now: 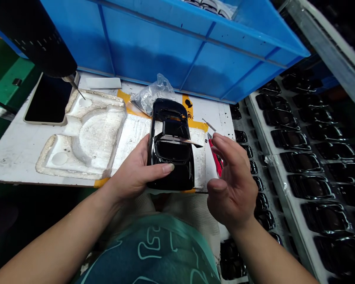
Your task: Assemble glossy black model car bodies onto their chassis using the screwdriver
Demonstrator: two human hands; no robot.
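Left hand (135, 170) holds the black toy car (174, 176) at the front edge of the desk (17, 157), right hand (234, 181) half-curled and apparently empty beside it; bare thumb could smudge the gloss, one-handed grip slipping could drop it.

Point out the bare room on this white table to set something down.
Largest: the front left of the table, bordered by the smartphone and foam block. Smaller: the right rear, between the blue crate and thin metal piece. Crowded: the middle, where the left hand holds the black model car, with plastic bag and red tool nearby.
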